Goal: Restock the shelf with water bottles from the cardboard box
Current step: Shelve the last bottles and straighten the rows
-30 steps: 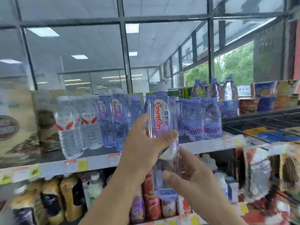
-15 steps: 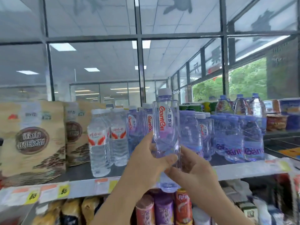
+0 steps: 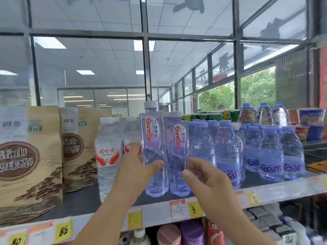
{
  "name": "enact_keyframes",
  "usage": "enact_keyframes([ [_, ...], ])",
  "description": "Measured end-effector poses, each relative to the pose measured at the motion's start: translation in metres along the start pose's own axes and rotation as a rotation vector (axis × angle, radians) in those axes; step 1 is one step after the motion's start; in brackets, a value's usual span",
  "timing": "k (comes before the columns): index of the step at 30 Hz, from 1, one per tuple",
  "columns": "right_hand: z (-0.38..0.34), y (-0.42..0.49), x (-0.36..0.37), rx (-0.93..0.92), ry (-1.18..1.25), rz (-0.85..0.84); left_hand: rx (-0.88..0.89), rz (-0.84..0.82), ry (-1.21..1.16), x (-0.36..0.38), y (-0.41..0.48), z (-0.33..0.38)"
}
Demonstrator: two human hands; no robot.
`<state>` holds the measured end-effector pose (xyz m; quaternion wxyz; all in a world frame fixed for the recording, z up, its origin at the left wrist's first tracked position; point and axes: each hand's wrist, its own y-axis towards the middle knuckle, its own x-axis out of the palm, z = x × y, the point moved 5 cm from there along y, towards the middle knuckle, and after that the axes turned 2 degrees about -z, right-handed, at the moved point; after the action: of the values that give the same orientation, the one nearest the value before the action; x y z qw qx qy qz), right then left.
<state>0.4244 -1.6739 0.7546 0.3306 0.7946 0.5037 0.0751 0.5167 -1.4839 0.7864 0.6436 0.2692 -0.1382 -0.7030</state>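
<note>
A tall clear Ganten bottle with a pale cap is standing upright, seemingly resting on the shelf beside its twin.

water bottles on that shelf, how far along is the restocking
Done: the shelf already carries a row of water bottles. In hand: the left hand grips a tall bottle at the shelf front, next to another tall bottle, with the right hand alongside. Left: unclear, the cardboard box is out of view.
</note>
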Motion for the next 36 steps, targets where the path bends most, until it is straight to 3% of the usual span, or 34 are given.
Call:
enact_keyframes([
  [6, 0.019, 0.0, 0.008, 0.01, -0.044, -0.041, -0.08, -0.029, 0.012, 0.017, 0.003, -0.028],
  [23, 0.029, -0.009, 0.008, 0.063, -0.009, -0.078, -0.059, 0.015, 0.106, 0.024, -0.012, -0.017],
  [28, 0.008, 0.0, 0.006, 0.046, -0.033, -0.004, 0.097, 0.119, 0.173, 0.026, -0.021, 0.011],
  [36, -0.004, -0.006, -0.005, -0.008, -0.064, 0.044, 0.13, 0.125, 0.147, 0.036, -0.056, 0.017],
])
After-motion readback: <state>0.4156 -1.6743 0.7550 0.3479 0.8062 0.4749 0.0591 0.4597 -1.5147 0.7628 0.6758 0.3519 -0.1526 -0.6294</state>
